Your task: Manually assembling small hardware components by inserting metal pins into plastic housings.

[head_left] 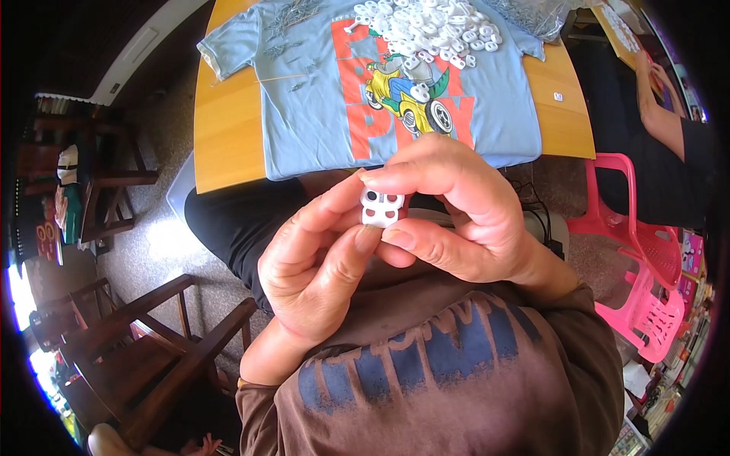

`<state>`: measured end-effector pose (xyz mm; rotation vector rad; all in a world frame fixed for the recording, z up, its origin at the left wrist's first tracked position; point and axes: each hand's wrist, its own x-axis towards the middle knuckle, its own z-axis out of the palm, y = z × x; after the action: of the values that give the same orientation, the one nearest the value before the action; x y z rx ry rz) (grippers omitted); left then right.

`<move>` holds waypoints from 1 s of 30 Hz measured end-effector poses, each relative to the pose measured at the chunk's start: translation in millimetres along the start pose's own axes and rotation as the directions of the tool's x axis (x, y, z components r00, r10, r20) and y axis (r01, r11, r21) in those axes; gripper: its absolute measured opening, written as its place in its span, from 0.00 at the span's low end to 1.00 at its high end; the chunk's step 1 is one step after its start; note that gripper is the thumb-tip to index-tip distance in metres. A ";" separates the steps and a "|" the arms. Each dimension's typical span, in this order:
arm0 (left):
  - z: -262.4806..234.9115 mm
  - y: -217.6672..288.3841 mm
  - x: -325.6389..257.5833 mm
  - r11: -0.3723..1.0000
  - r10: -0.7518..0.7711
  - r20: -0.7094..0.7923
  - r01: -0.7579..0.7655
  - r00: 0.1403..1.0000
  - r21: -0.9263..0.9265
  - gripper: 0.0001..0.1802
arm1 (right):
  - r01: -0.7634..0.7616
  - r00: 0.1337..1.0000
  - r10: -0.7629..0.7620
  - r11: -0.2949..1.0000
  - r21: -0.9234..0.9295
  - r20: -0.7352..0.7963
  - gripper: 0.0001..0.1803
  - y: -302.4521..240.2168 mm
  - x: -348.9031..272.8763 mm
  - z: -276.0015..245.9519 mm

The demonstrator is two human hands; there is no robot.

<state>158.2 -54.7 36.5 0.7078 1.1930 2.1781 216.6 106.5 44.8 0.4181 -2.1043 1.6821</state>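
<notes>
Between my two hands, close to my chest, is a small white plastic cord lock (382, 207) with several holes in its face. My left hand (308, 270) pinches it from the left, thumb at its lower edge and fingers behind. My right hand (468, 209) grips it from the right, index finger over the top and thumb at the lower corner. Beyond my hands, a pile of similar white pieces (433, 30) lies on a light blue printed T-shirt (304, 125). Thin grey wiry bits, perhaps springs (296, 15), are scattered at the shirt's left side.
The T-shirt covers much of a wooden table (228, 156). A clear bag (536, 15) of grey bits sits far right, and one white piece (558, 96) lies on bare wood. Pink chairs (635, 209) and another person's arm (661, 118) are right; wooden chairs (160, 342) stand left.
</notes>
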 end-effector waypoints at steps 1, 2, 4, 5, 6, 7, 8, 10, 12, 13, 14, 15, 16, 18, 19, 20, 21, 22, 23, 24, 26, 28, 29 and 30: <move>0.1 -0.3 0.1 1.000 0.015 0.001 -0.015 1.000 0.013 0.21 | 0.011 1.000 -0.011 1.000 -0.030 -0.002 0.18 -0.2 0.1 0.3; -0.4 -0.8 -0.2 1.000 0.016 0.001 -0.016 1.000 0.014 0.21 | 0.011 1.000 -0.011 0.999 -0.030 -0.002 0.18 -0.1 0.4 0.5; -2.0 -1.9 -1.2 0.998 0.035 0.026 -0.036 0.999 0.051 0.21 | 0.059 0.998 -0.059 0.994 -0.088 0.004 0.17 0.2 1.1 0.8; -2.6 -2.4 -1.6 0.998 0.036 0.026 -0.037 0.999 0.052 0.21 | 0.060 0.998 -0.060 0.994 -0.088 0.004 0.17 0.5 0.9 1.1; -3.2 -2.7 -1.9 0.996 0.041 0.033 -0.043 0.999 0.072 0.21 | 0.064 0.998 -0.064 0.994 -0.090 0.003 0.17 1.2 0.3 1.5; -3.4 -2.7 -2.1 0.995 0.046 0.039 -0.050 0.998 0.092 0.21 | 0.068 0.998 -0.068 0.993 -0.092 0.002 0.16 1.5 0.0 1.8; -2.9 -3.0 -2.0 0.994 0.047 0.039 -0.050 0.998 0.092 0.21 | 0.068 0.998 -0.068 0.993 -0.091 0.003 0.16 1.6 -0.2 2.1; -1.3 -3.5 -1.8 0.991 0.086 0.013 -0.087 0.996 0.103 0.20 | 0.065 0.998 -0.064 0.994 -0.090 0.006 0.16 1.8 -0.6 2.8; -2.3 -3.3 -2.6 0.990 0.082 0.010 -0.082 0.997 0.116 0.19 | 0.080 0.997 -0.079 0.994 -0.080 0.019 0.17 3.2 -0.4 2.4; -2.6 -3.2 -3.0 0.989 0.078 0.006 -0.078 0.997 0.129 0.19 | 0.095 0.995 -0.093 0.993 -0.070 0.033 0.17 4.1 -0.4 2.5; -1.5 -3.1 -3.2 0.989 0.078 0.006 -0.078 0.997 0.129 0.19 | 0.096 0.995 -0.094 0.993 -0.070 0.033 0.17 4.9 -0.9 3.8; 0.5 -3.2 -3.3 0.987 0.097 -0.004 -0.095 0.995 0.126 0.19 | 0.108 0.994 -0.107 0.993 -0.053 0.026 0.17 6.0 -1.5 6.1; 1.5 -3.1 -3.4 0.986 0.115 -0.014 -0.113 0.993 0.124 0.19 | 0.121 0.993 -0.120 0.992 -0.036 0.019 0.17 7.0 -2.0 8.4; 1.7 -2.7 -4.0 0.986 0.105 -0.010 -0.103 0.994 0.128 0.19 | 0.137 0.990 -0.138 0.990 -0.041 -0.013 0.16 8.7 -1.5 13.0; 1.7 -2.5 -4.4 0.987 0.095 -0.005 -0.093 0.995 0.131 0.19 | 0.153 0.987 -0.155 0.987 -0.047 -0.046 0.15 9.4 -1.9 14.8; 1.9 -2.0 -4.8 0.987 0.095 -0.005 -0.094 0.995 0.131 0.19 | 0.153 0.987 -0.155 0.987 -0.048 -0.046 0.15 10.1 -3.2 16.3; 2.2 -1.3 -5.4 0.988 0.071 -0.020 -0.068 0.997 0.136 0.19 | 0.141 0.989 -0.141 0.990 -0.001 -0.050 0.14 10.6 -5.0 17.9; 2.4 -0.8 -6.2 0.989 0.047 -0.034 -0.042 0.998 0.141 0.18 | 0.129 0.991 -0.127 0.991 0.045 -0.054 0.14 10.8 -5.8 18.6; 0.9 0.3 -7.6 0.989 0.047 -0.034 -0.042 0.998 0.141 0.18 | 0.129 0.991 -0.126 0.991 0.045 -0.054 0.14 10.8 -6.0 18.1; -2.0 2.0 -9.2 0.988 0.012 -0.018 -0.009 1.000 0.153 0.18 | 0.140 0.989 -0.139 0.990 0.021 -0.044 0.14 10.8 -6.4 17.2; -3.5 2.8 -10.1 0.986 -0.023 -0.004 0.023 1.000 0.165 0.18 | 0.152 0.988 -0.152 0.988 -0.002 -0.032 0.14 11.7 -6.3 16.7; -2.9 2.7 -10.5 0.990 0.001 0.008 -0.002 1.000 0.140 0.17 | 0.203 0.978 -0.204 0.979 -0.028 -0.033 0.14 13.7 -6.5 17.2; -2.0 2.2 -10.4 0.990 0.001 0.009 -0.002 1.000 0.138 0.17 | 0.203 0.978 -0.204 0.979 -0.029 -0.033 0.14 13.3 -7.2 17.8; -0.7 1.4 -10.3 0.987 0.017 0.000 -0.017 1.000 0.157 0.17 | 0.200 0.979 -0.201 0.980 -0.016 -0.043 0.14 12.4 -8.3 18.8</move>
<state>164.7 -62.8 35.5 0.7837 1.3760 2.1150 215.5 90.8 26.8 0.5637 -1.9670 1.5492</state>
